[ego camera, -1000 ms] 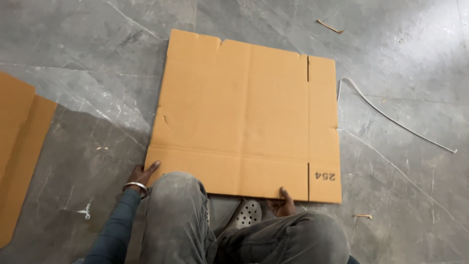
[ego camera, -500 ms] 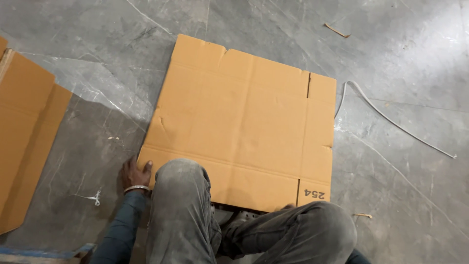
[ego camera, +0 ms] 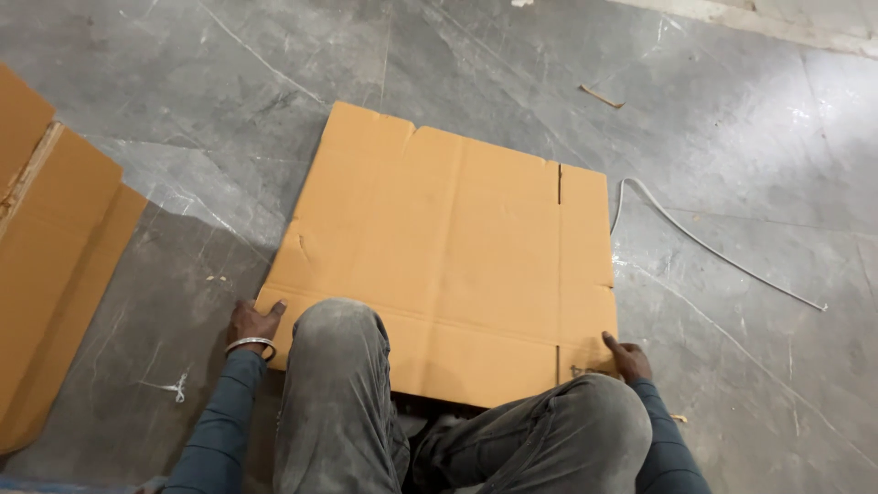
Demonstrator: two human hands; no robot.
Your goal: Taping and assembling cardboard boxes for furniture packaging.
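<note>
Squaring up flat cardboard sheet [ego camera: 457,256] on floor [ego camera: 732,110]: left hand [ego camera: 254,322] and right hand [ego camera: 627,359] clamped on near corners. Next: steady, even grip.

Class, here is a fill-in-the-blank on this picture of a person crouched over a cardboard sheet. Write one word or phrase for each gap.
1. The flattened cardboard sheet lies on a grey ____.
2. The left hand wears a metal ____ at the wrist.
3. The right hand touches the sheet's near ____ corner.
4. To the right of the sheet lies a thin white ____.

Missing words: floor; bangle; right; strip
</note>
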